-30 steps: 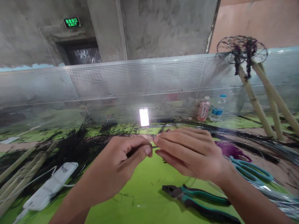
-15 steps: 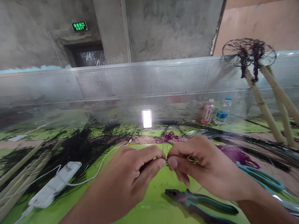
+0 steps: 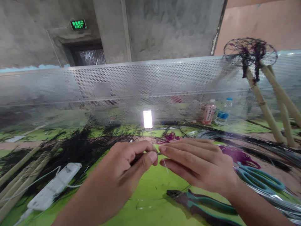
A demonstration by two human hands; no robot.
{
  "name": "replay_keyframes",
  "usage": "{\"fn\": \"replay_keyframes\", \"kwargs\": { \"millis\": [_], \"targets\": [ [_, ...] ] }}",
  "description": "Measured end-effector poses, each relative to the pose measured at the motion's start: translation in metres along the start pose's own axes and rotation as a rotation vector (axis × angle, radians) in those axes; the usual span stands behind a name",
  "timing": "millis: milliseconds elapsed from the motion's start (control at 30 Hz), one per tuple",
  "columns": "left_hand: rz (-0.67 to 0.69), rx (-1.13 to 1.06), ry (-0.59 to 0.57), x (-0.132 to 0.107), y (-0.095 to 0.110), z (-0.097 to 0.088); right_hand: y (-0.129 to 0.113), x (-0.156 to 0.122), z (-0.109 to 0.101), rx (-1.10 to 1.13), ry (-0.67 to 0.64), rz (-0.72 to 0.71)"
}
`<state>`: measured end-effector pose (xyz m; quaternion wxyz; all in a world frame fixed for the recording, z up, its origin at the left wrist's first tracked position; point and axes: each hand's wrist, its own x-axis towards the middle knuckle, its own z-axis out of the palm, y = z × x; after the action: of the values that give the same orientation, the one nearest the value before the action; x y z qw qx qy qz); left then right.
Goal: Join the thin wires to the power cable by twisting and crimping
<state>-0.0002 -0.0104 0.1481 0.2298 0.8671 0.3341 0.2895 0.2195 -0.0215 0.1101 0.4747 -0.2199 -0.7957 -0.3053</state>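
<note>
My left hand (image 3: pixel 131 166) is closed, its thumb and forefinger pinching a thin wire (image 3: pixel 166 166). A short dark bit of the piece pokes out past those fingertips, and a pale end slants down beside it. Close on the right, my right hand (image 3: pixel 199 163) has its fingers stretched out, the thumb apart from the forefinger. Its forefinger tip is at the dark bit; whether it presses on it I cannot tell. Below the right hand lie pliers (image 3: pixel 195 204) with dark jaws and green-black handles. Blue-handled scissors (image 3: pixel 261 177) rest at the right.
A lit phone (image 3: pixel 148 119) stands upright behind my hands. Left are a white power strip (image 3: pixel 54 186), black strands (image 3: pixel 77 147) and bamboo poles (image 3: pixel 28 175). Two bottles (image 3: pixel 208 112) stand before a perforated metal panel (image 3: pixel 141 81). Purple cord (image 3: pixel 242 157) and wire coils (image 3: pixel 279 201) lie right.
My right hand has gone from a pinch to stretched-out fingers. Both hands have shifted slightly left, the left still pinching the wire.
</note>
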Motion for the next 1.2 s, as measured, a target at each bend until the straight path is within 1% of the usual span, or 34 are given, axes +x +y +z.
{"fn": "replay_keyframes", "kwargs": {
  "millis": [100,133,167,200,233,300,333,367,400,433,467,500,533,567,600,633,667,700,733,800,867,900,967,1000,1033,1067,1133,1167,1200],
  "targets": [
    [0.080,0.084,0.076,-0.001,-0.001,0.005,-0.002,0.004,-0.004,0.061,-0.022,0.085],
    [0.098,0.117,0.082,-0.001,0.000,0.006,-0.003,0.006,-0.006,0.107,-0.041,0.147],
    [0.107,0.145,0.073,-0.002,0.002,0.008,-0.003,0.007,-0.007,0.181,-0.069,0.243],
    [0.107,0.167,0.054,-0.002,0.004,0.009,-0.004,0.008,-0.008,0.300,-0.106,0.369],
    [0.101,0.184,0.027,-0.002,0.007,0.010,-0.004,0.009,-0.009,0.468,-0.154,0.523],
    [0.100,0.214,-0.005,-0.003,0.012,0.012,-0.003,0.009,-0.009,0.908,-0.271,0.851],
    [0.115,0.229,-0.003,-0.004,0.014,0.013,-0.003,0.009,-0.009,1.120,-0.341,0.979],
    [0.131,0.241,0.004,-0.005,0.015,0.013,-0.002,0.009,-0.008,1.287,-0.413,1.059],
    [0.153,0.248,0.017,-0.005,0.016,0.012,-0.001,0.009,-0.007,1.387,-0.476,1.091],
    [0.176,0.249,0.029,-0.006,0.016,0.011,-0.001,0.009,-0.007,1.406,-0.507,1.080],
    [0.188,0.246,0.033,-0.006,0.016,0.010,-0.001,0.008,-0.006,1.338,-0.482,1.037],
    [0.188,0.242,0.027,-0.006,0.014,0.008,0.000,0.008,-0.006,1.190,-0.397,0.959],
    [0.179,0.240,0.025,-0.006,0.013,0.007,0.000,0.007,-0.006,0.977,-0.278,0.845],
    [0.165,0.242,0.034,-0.006,0.010,0.006,0.000,0.005,-0.007,0.727,-0.161,0.694],
    [0.158,0.243,0.046,-0.006,0.008,0.005,0.001,0.004,-0.008,0.482,-0.076,0.520],
    [0.155,0.243,0.055,-0.005,0.006,0.004,0.003,0.002,-0.008,0.279,-0.036,0.352],
    [0.158,0.239,0.063,-0.005,0.005,0.004,0.005,0.000,-0.009,0.141,-0.037,0.204],
    [0.161,0.228,0.060,-0.005,0.004,0.003,0.007,-0.001,-0.010,0.060,-0.060,0.089],
    [0.157,0.216,0.044,-0.004,0.003,0.003,0.009,-0.003,-0.011,0.016,-0.085,0.017],
    [0.153,0.189,0.016,-0.002,0.005,0.003,0.013,-0.004,-0.013,-0.028,-0.115,-0.043],
    [0.168,0.173,0.034,-0.001,0.007,0.003,0.014,-0.004,-0.014,-0.050,-0.150,-0.050],
    [0.177,0.170,0.049,-0.001,0.008,0.003,0.013,-0.003,-0.014,-0.032,-0.168,-0.029],
    [0.170,0.178,0.055,-0.001,0.010,0.005,0.012,-0.001,-0.015,0.089,-0.192,0.068],
    [0.150,0.186,0.043,-0.002,0.010,0.006,0.011,0.000,-0.015,0.204,-0.225,0.160],
    [0.132,0.194,0.027,-0.002,0.011,0.006,0.010,0.001,-0.015,0.368,-0.278,0.279],
    [0.117,0.199,0.010,-0.003,0.012,0.006,0.009,0.002,-0.014,0.579,-0.352,0.410],
    [0.091,0.200,-0.026,-0.005,0.014,0.006,0.009,0.004,-0.015,1.028,-0.552,0.659],
    [0.081,0.195,-0.047,-0.006,0.015,0.004,0.009,0.005,-0.015,1.184,-0.639,0.731],
    [0.071,0.186,-0.059,-0.006,0.016,0.003,0.008,0.005,-0.015,1.236,-0.687,0.748]
  ]
}}
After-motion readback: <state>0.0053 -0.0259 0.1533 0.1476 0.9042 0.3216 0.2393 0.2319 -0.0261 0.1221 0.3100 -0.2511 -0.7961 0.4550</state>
